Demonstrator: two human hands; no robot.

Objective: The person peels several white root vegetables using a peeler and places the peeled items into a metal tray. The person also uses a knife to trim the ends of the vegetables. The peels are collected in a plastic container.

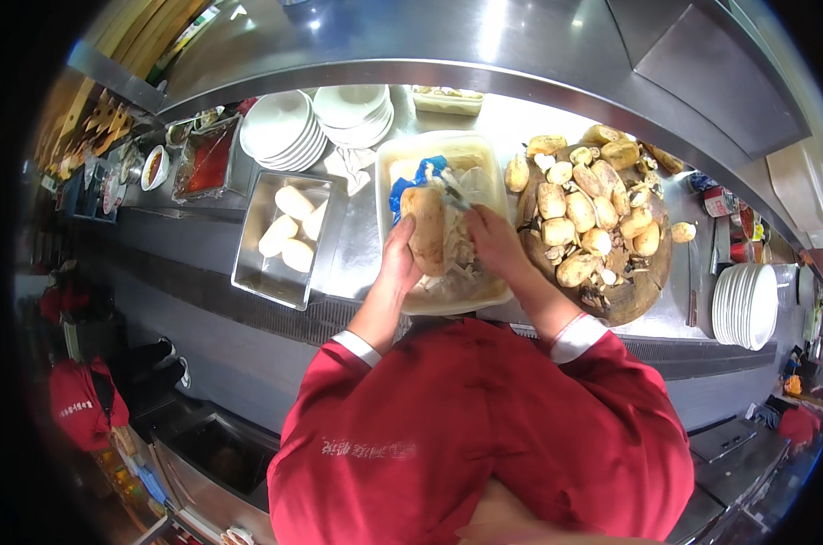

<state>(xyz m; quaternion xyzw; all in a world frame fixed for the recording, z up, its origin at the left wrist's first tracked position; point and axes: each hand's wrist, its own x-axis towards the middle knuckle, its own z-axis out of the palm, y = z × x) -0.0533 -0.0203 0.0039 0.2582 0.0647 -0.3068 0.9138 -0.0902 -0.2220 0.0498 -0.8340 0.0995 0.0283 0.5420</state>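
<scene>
My left hand [402,253] grips a brown, unpeeled lotus root section [425,235], held upright over a pale plastic tub [459,304]. In my right hand [491,235] is a peeler [457,198], its head close to the root's upper right side; whether it touches cannot be told. Pale peelings [460,255] and a crumpled blue plastic bag [432,165] lie inside the tub. To the left, a rectangular steel pan [269,278] contains several pale, peeled root sections [278,235]. On the right, several unpeeled lotus root sections [580,212] are heaped on a round wooden chopping block [646,289].
Stacked white plates [278,129] and a white cloth [350,167] sit behind the pan. A knife [692,293] lies right of the block, near another plate stack [745,306]. A steel shelf [411,71] overhangs the counter's back. Another person in red [88,402] is at far left.
</scene>
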